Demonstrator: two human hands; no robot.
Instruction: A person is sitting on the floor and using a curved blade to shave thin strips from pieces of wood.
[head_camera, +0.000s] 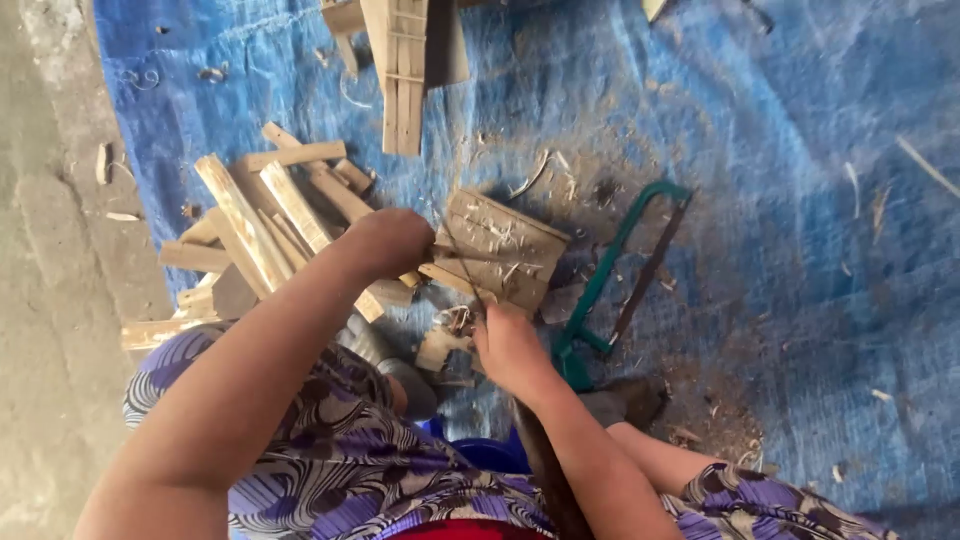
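My left hand (392, 240) is closed around a thin strip of wood (450, 278) that lies across a flat wooden block (505, 245). My right hand (512, 350) grips the handle of a thin dark blade (462, 268), whose edge rests along that strip on the block. The fingers of both hands are mostly hidden from this angle. A green-framed hacksaw (620, 265) lies on the blue tarp (780, 180) just right of the block, untouched.
A heap of split wooden sticks (270, 215) lies to the left of my left arm. A slatted wooden piece (405, 70) sits at the top. Shavings and chips litter the tarp; bare concrete (50, 300) runs along the left.
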